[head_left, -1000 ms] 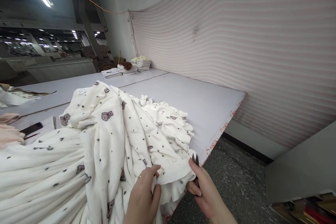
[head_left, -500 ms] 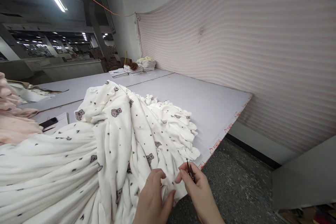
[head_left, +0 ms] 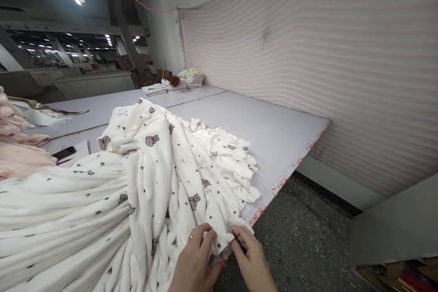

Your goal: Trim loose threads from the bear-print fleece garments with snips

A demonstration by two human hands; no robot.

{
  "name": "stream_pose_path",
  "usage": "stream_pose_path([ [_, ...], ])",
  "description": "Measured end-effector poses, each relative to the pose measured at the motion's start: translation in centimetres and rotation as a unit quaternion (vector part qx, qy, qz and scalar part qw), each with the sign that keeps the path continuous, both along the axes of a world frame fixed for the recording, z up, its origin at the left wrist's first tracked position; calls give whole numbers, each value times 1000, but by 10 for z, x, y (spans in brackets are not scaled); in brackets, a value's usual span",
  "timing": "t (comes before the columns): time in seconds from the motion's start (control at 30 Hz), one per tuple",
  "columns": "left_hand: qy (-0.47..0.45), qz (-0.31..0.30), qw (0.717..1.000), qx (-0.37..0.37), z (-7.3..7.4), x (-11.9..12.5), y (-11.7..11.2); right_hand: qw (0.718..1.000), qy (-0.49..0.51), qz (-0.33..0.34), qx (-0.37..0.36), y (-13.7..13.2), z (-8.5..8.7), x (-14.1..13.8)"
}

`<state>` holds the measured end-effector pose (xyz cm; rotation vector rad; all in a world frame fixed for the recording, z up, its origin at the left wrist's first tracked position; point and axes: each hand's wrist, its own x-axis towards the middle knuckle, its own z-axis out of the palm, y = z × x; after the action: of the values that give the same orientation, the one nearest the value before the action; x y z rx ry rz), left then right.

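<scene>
White plush fabric (head_left: 153,182) with brown bears and small dark marks lies in gathered folds over the table. At its near edge, by the table's corner, my left hand (head_left: 196,255) is closed on the fabric, thumb below and fingers above, with a ring on one finger. Just to the right, my right hand (head_left: 251,258) is closed around small dark thread snips (head_left: 238,241). Their tips point up and left, against the fabric edge. The right fingers also touch the cloth there. The snips' handles are mostly hidden in the palm.
Pink fleece (head_left: 22,153) is heaped at the left, beside a black phone (head_left: 64,153) lying on papers. Folded cloth stacks (head_left: 190,78) stand at the table's far end. A striped sheet (head_left: 308,45) hangs along the right. Beyond the table edge (head_left: 284,182) is speckled floor.
My right hand has moved slightly down and left, bringing the snips from above the fabric to its edge. My left hand has lowered a little with the cloth. The view has shifted slightly.
</scene>
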<state>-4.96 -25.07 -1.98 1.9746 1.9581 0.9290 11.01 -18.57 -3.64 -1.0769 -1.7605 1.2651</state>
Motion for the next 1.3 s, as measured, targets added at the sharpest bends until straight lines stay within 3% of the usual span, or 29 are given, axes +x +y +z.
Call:
stream_pose_path([
  [0.1, -45, 14, 997, 65, 0, 9, 6, 995, 65, 18, -69, 8, 11, 0],
  [0.2, -158, 9, 983, 93, 14, 12, 8, 991, 102, -23, -83, 11, 21, 4],
  [0.3, -287, 14, 958, 26, 34, 11, 8, 995, 61, -81, -16, 14, 33, 4],
  [0.4, -422, 5, 901, -97, 48, 7, 12, 991, -5, -102, 87, 18, 44, -2],
  [0.5, -508, 15, 846, -162, 55, 2, 15, 982, -6, -91, 165, 17, 53, -7],
  [0.57, -522, 32, 837, -160, 57, 0, 17, 981, 34, -52, 182, 14, 54, -8],
  [0.73, -498, 28, 854, -146, 57, 2, 18, 987, 70, -5, 147, 7, 50, -10],
  [0.9, -342, 40, 934, -96, 54, 12, 17, 994, 58, -49, 79, 5, 50, -11],
  [1.03, -205, 41, 977, 43, 49, 14, 15, 995, 60, -21, 72, 5, 57, 0],
  [1.17, -79, 7, 986, 145, 44, 6, 15, 997, 20, 66, 42, 7, 64, 18],
  [1.3, 2, -26, 984, 176, 42, 1, 14, 993, -68, 55, 75, 11, 74, 28],
])
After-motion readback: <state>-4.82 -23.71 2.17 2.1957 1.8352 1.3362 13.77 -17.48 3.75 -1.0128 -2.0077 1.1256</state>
